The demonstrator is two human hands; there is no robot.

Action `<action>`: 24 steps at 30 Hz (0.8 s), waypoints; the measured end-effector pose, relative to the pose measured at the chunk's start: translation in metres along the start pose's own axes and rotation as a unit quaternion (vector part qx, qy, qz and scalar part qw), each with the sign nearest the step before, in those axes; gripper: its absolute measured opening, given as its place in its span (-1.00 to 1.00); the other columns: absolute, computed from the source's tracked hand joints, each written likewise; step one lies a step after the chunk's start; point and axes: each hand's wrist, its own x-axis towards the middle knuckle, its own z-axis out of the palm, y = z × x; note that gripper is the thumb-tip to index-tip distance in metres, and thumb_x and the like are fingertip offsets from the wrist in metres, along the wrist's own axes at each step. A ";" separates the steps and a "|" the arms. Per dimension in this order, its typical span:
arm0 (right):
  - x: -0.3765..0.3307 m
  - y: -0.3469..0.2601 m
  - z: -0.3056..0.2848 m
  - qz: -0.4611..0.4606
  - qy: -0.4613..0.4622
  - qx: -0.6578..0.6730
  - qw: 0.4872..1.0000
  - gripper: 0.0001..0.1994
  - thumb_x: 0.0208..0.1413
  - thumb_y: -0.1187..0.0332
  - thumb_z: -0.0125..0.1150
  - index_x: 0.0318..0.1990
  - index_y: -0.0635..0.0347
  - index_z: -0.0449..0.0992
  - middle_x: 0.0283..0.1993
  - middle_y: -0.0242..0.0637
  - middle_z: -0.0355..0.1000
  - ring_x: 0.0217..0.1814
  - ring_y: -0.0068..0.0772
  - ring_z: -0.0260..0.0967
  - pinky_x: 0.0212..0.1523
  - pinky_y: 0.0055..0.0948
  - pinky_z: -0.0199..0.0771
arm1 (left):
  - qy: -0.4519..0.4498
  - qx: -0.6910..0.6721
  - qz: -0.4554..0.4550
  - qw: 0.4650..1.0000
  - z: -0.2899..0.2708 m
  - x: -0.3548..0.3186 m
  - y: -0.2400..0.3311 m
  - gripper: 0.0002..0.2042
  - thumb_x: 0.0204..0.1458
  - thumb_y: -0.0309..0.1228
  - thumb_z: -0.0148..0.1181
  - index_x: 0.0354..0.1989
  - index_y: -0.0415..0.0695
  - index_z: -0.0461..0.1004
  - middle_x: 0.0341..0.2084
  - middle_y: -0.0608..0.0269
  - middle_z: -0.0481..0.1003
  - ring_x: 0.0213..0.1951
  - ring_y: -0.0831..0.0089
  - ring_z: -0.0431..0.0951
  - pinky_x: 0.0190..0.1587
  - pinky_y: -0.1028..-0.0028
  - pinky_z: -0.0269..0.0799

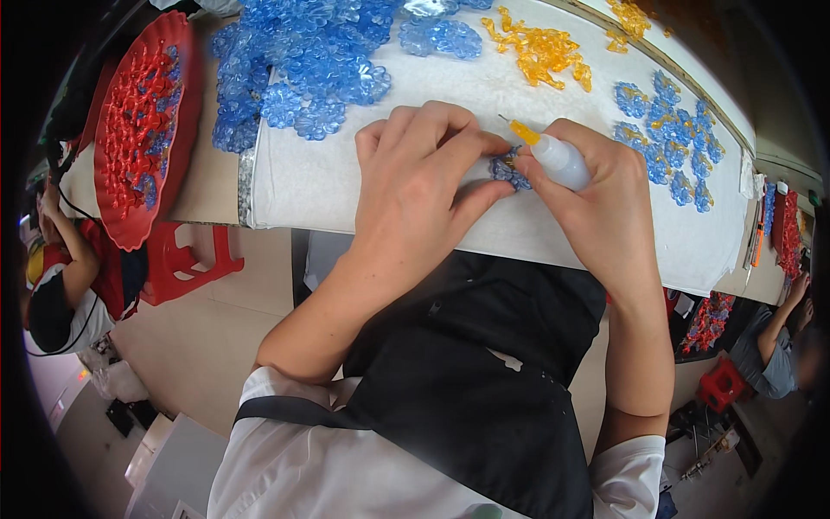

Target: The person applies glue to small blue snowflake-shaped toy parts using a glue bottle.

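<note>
Over the near part of the white-covered table, my left hand (pixel 413 177) pinches a small blue translucent flower piece (pixel 504 171) between thumb and forefinger. My right hand (pixel 605 186) grips a white squeeze bottle (pixel 564 163) with a yellow cap and a thin needle tip. The needle points up and to the left, away from the flower. My right thumb and fingertip also reach the flower's right side. Part of the flower is hidden behind my fingers.
Loose blue flower pieces (pixel 316 82) are heaped at the far left. Amber-coloured pieces (pixel 543 52) lie beyond my hands, and blue flowers with amber centres (pixel 670 138) sit at the right. A red scalloped tray (pixel 192 95) stands left. Other people work on both sides.
</note>
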 end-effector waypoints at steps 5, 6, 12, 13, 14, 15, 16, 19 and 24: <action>0.001 -0.002 0.001 -0.030 -0.001 -0.062 0.998 -0.89 -0.25 0.56 0.22 -0.49 0.32 0.43 -0.54 -0.05 0.38 -0.46 0.00 0.38 -0.40 -0.27 0.37 | -0.003 0.000 -0.005 1.000 0.000 -0.001 0.001 -0.71 -0.34 -0.38 0.37 -0.35 -0.07 0.52 -0.34 0.39 0.35 -0.25 0.37 0.32 -0.17 0.37 0.06; -0.001 -0.002 0.002 -0.030 -0.001 -0.062 0.998 -0.89 -0.25 0.56 0.22 -0.49 0.32 0.43 -0.54 -0.05 0.38 -0.46 0.00 0.38 -0.40 -0.27 0.37 | 0.000 -0.001 -0.007 1.000 0.000 -0.001 0.001 -0.71 -0.34 -0.38 0.37 -0.35 -0.07 0.52 -0.34 0.39 0.35 -0.25 0.37 0.33 -0.17 0.37 0.06; -0.005 -0.006 0.008 -0.052 0.042 -0.091 0.994 -0.87 -0.28 0.57 0.21 -0.48 0.34 0.41 -0.51 -0.06 0.39 -0.43 0.00 0.38 -0.37 -0.24 0.37 | 0.005 -0.005 -0.002 1.000 0.002 -0.001 0.000 -0.71 -0.33 -0.38 0.38 -0.35 -0.10 0.51 -0.35 0.38 0.37 -0.25 0.36 0.33 -0.16 0.37 0.06; -0.005 -0.005 0.009 -0.056 0.045 -0.093 0.993 -0.88 -0.27 0.57 0.21 -0.49 0.34 0.41 -0.51 -0.05 0.39 -0.43 0.00 0.38 -0.36 -0.24 0.37 | 0.004 -0.006 -0.002 1.000 0.002 -0.001 0.000 -0.71 -0.32 -0.38 0.38 -0.35 -0.11 0.51 -0.36 0.38 0.37 -0.26 0.36 0.33 -0.15 0.37 0.06; -0.006 -0.005 0.009 -0.060 0.048 -0.096 0.992 -0.88 -0.26 0.57 0.21 -0.50 0.34 0.41 -0.51 -0.05 0.39 -0.42 0.00 0.38 -0.36 -0.24 0.37 | 0.005 -0.005 0.000 1.000 0.002 -0.001 0.000 -0.71 -0.32 -0.38 0.38 -0.35 -0.11 0.51 -0.36 0.38 0.37 -0.26 0.36 0.33 -0.15 0.37 0.06; -0.006 -0.005 0.009 -0.061 0.051 -0.096 0.992 -0.88 -0.26 0.57 0.21 -0.50 0.34 0.41 -0.51 -0.05 0.39 -0.42 0.00 0.38 -0.36 -0.24 0.37 | 0.007 -0.009 0.001 1.000 0.002 -0.001 0.000 -0.72 -0.32 -0.38 0.38 -0.36 -0.12 0.51 -0.36 0.38 0.37 -0.26 0.37 0.33 -0.15 0.37 0.06; -0.006 -0.005 0.009 -0.061 0.051 -0.102 0.992 -0.89 -0.26 0.57 0.21 -0.50 0.34 0.41 -0.52 -0.04 0.39 -0.42 0.01 0.38 -0.36 -0.24 0.38 | 0.010 -0.013 0.002 1.000 0.002 -0.001 0.000 -0.72 -0.31 -0.38 0.37 -0.36 -0.12 0.52 -0.37 0.37 0.37 -0.26 0.37 0.34 -0.14 0.38 0.06; -0.006 -0.004 0.011 -0.061 0.059 -0.114 0.990 -0.90 -0.24 0.57 0.21 -0.50 0.34 0.42 -0.52 -0.03 0.40 -0.41 0.02 0.39 -0.35 -0.22 0.38 | 0.002 -0.013 -0.004 1.000 0.003 -0.001 0.000 -0.74 -0.29 -0.38 0.37 -0.36 -0.13 0.52 -0.37 0.37 0.38 -0.25 0.38 0.34 -0.14 0.39 0.06; -0.007 -0.004 0.011 -0.061 0.066 -0.115 0.989 -0.91 -0.23 0.57 0.20 -0.49 0.34 0.43 -0.51 -0.02 0.41 -0.41 0.02 0.40 -0.35 -0.21 0.39 | 0.004 -0.005 -0.005 1.000 0.004 -0.001 0.002 -0.74 -0.28 -0.37 0.36 -0.35 -0.12 0.52 -0.37 0.38 0.39 -0.24 0.39 0.34 -0.13 0.39 0.06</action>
